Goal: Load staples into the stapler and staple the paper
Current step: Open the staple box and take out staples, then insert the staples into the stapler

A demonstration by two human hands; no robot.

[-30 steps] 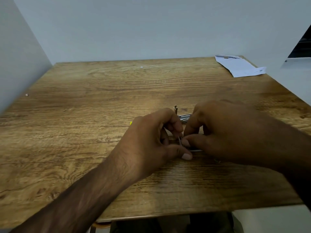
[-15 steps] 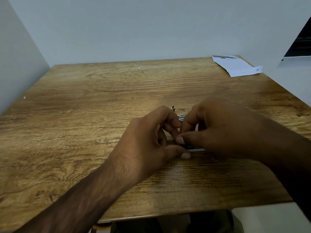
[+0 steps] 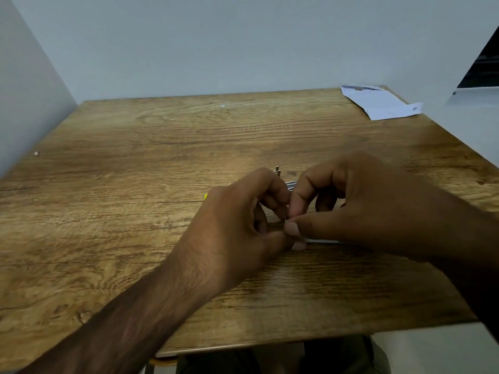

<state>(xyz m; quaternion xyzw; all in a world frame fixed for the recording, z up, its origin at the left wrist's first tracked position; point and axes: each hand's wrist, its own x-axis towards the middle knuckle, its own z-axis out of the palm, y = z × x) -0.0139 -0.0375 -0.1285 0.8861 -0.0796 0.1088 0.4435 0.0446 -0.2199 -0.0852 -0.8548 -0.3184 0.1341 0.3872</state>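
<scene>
metal stapler — grainy wood table

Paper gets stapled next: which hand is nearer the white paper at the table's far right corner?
Right. The right hand is on the near side of the paper, roughly in line; the left hand is farther left.

The table is showing brown wood grain, smooth and faintly glossy, catching a soft sheen toward its middle. The stapler, between middle and front edge, is gleaming as bare silvery metal where it shows. The paper at the far right corner is looking white, matt and creased.
</scene>
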